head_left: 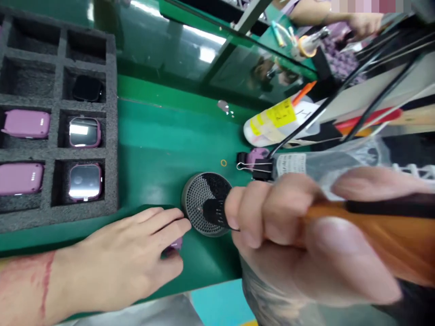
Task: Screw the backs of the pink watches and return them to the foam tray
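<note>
My right hand (282, 231) is wrapped round an orange and black electric screwdriver (370, 222). Its black nose (214, 212) points down over a round screw dish (199, 199) with a perforated top and dark small pieces at one side; whether the tip touches is unclear. Left of the dish, my left hand (146, 253) closes over a small purple device (176, 244) on the green mat, the fingers hiding most of it. The fingertips are close to the dish's rim.
A grey foam tray (112, 136) with purple devices and a black watch-like unit (87, 88) stands at left. At right are a white bottle (268, 122), a purple part (258, 156), a binder clip (263, 170) and cables. Another person's hand (365, 22) shows beyond the glass.
</note>
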A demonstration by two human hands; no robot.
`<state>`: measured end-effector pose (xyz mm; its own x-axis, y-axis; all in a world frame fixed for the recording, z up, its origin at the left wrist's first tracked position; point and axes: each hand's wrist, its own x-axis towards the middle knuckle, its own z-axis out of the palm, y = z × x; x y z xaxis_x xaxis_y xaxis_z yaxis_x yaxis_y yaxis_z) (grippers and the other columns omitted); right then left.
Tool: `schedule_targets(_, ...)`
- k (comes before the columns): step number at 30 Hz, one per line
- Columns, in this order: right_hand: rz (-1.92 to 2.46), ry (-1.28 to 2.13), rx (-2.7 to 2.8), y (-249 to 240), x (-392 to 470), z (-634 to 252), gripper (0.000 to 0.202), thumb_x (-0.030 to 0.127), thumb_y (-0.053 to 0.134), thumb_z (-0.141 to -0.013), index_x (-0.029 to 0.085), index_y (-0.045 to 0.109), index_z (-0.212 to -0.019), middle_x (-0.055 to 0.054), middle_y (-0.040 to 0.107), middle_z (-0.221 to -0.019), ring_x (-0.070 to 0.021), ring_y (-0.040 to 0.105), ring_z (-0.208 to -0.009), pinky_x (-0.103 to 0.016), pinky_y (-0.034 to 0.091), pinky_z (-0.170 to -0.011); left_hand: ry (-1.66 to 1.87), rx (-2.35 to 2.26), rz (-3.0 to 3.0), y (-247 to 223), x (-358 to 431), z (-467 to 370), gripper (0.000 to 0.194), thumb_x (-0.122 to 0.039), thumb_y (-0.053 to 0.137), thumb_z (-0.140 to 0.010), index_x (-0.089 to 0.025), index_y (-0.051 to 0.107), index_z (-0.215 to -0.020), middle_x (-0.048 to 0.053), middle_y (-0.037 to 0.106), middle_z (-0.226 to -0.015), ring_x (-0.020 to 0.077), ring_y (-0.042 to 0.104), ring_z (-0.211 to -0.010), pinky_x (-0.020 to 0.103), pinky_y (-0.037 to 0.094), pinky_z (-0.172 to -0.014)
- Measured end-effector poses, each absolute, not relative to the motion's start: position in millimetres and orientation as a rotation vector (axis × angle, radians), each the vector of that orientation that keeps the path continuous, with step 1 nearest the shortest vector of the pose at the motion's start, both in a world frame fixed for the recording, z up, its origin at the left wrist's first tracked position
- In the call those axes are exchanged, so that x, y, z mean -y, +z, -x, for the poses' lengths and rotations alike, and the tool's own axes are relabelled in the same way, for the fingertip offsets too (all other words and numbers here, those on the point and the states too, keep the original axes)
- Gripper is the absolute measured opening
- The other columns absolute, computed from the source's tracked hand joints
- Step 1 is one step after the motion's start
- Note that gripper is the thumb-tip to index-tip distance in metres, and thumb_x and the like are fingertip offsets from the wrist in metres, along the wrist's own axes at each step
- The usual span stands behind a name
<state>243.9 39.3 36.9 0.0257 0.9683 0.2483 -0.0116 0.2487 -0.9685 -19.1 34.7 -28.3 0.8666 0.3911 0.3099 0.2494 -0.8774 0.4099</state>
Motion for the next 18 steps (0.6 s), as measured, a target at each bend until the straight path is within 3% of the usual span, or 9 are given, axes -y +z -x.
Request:
schedule_targets(3,0.936,1.054,1.294,29.4,-43.4,-238.7,0.023,0.036,0.089,-0.112,0.041,0.073,-0.126,0.008,0.064,-0.078,-0.0182,0.064,-0.053,-0.043,0.067,-0.057,0.581,-0.511,-2.591,-24.0,-36.3,21.7,0.018,-0.013,0.057,-0.115,-0.018,0.075,-0.115,0.017,0.071,-0.16,0.0339,0.059,-0.159,0.046,0.056,-0.132)
schedule_targets(7,0.824,1.123,1.295,23.6,-45.8,-229.7,0.02,0.026,0.082,-0.114,0.036,0.075,-0.129,0.008,0.068,-0.081,-0.0156,0.069,-0.058,-0.043,0.07,-0.062,0.608,-0.605,-2.561,-23.4,-34.6,21.7,0.021,-0.018,0.062,-0.113,-0.013,0.074,-0.129,0.02,0.075,-0.153,0.04,0.067,-0.148,0.056,0.061,-0.123)
schedule_targets(12,0.784,1.105,1.325,20.6,-50.2,-227.9,0.019,0.026,0.082,-0.114,0.035,0.077,-0.13,0.008,0.066,-0.079,-0.0141,0.066,-0.054,-0.04,0.068,-0.058,0.602,-0.651,-2.662,-28.3,-30.7,19.2,0.016,-0.016,0.065,-0.117,-0.014,0.074,-0.129,0.016,0.082,-0.142,0.0353,0.075,-0.134,0.053,0.06,-0.117)
schedule_targets(18,0.832,1.11,1.286,19.4,-49.5,-231.7,0.017,0.03,0.086,-0.112,0.038,0.076,-0.124,0.009,0.067,-0.076,-0.0158,0.064,-0.049,-0.042,0.067,-0.053,0.606,-0.623,-2.679,-29.9,-33.0,18.3,0.027,-0.022,0.065,-0.119,-0.013,0.076,-0.142,0.015,0.081,-0.144,0.0353,0.073,-0.13,0.052,0.062,-0.109)
